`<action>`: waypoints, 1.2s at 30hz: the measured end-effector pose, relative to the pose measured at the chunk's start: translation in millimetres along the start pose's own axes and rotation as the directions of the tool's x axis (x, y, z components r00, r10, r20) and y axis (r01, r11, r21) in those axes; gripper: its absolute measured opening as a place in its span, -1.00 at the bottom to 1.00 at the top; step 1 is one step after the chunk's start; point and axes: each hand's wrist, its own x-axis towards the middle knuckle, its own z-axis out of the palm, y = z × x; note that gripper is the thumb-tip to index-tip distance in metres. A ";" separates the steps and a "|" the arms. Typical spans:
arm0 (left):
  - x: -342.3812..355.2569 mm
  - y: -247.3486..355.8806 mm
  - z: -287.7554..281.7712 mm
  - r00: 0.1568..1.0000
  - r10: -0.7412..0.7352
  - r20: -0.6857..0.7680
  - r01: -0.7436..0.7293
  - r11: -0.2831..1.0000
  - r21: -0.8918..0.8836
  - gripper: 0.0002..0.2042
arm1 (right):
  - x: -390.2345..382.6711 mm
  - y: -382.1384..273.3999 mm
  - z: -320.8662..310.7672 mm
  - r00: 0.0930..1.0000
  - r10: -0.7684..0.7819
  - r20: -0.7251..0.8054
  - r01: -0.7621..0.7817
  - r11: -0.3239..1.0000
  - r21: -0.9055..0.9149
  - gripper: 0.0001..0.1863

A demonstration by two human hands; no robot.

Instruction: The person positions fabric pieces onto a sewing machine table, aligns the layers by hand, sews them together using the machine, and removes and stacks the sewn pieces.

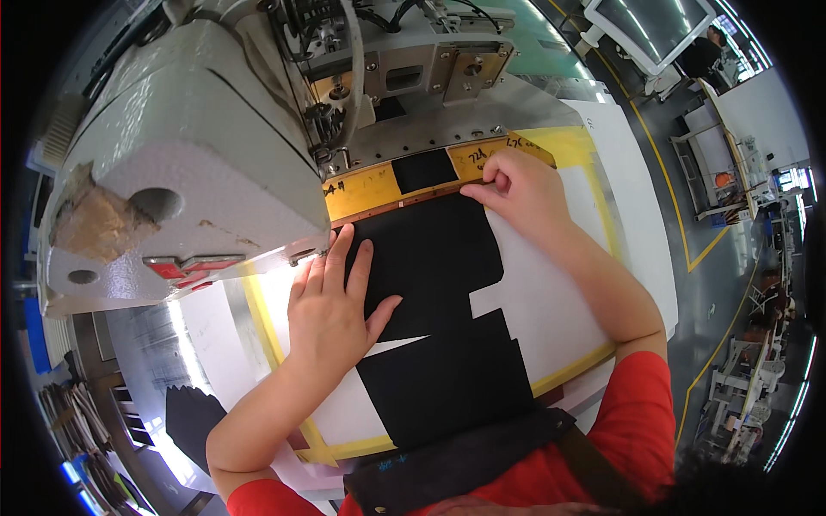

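Note:
A black cut panel of fabric-like sheet (439, 258) lies on a white board, its far edge running along a yellow template bar (366, 193) of the sewing machine (185, 163). My left hand (331, 305) rests flat on the panel's left side, fingers spread and fingertips close to the bar, beside the machine head. At the panel's far right corner, my right hand (525, 189) is closed, thumb and forefinger pinching the edge against the bar. A black rectangle (423, 172) shows in the bar's window. The panel's near end reaches a dark apron (456, 464).
Yellow tape (576, 370) borders the white board (559, 310). The machine's bulky head overhangs the left, with a metal clamp frame (430, 77) at the back. Another black piece (191, 421) lies at lower left. A screen (650, 30) stands at far right.

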 end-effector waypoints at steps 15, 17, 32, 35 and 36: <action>1.5 4.8 -1.1 1.000 -0.003 -0.002 0.003 1.000 0.022 -0.35 | -38.4 -24.1 5.2 0.901 -0.400 0.168 0.404 0.915 0.007 -0.35; 0.9 3.9 -1.0 1.000 -0.018 0.005 0.018 0.999 0.031 -0.35 | -35.7 -27.2 5.3 0.891 -0.415 0.183 0.416 0.909 0.035 -0.35; 1.8 4.1 -0.1 1.000 0.010 -0.026 -0.010 1.000 -0.009 -0.36 | -27.6 -56.6 29.7 0.851 -0.481 0.209 0.504 0.861 -0.072 -0.34; 0.4 3.8 1.9 0.999 0.022 -0.035 -0.023 0.999 -0.022 -0.36 | -28.6 -57.7 28.9 0.852 -0.476 0.217 0.503 0.859 -0.094 -0.35; 0.1 3.7 1.8 0.999 0.017 -0.036 -0.018 1.000 -0.022 -0.36 | -28.4 -58.0 28.4 0.854 -0.475 0.211 0.501 0.861 -0.090 -0.36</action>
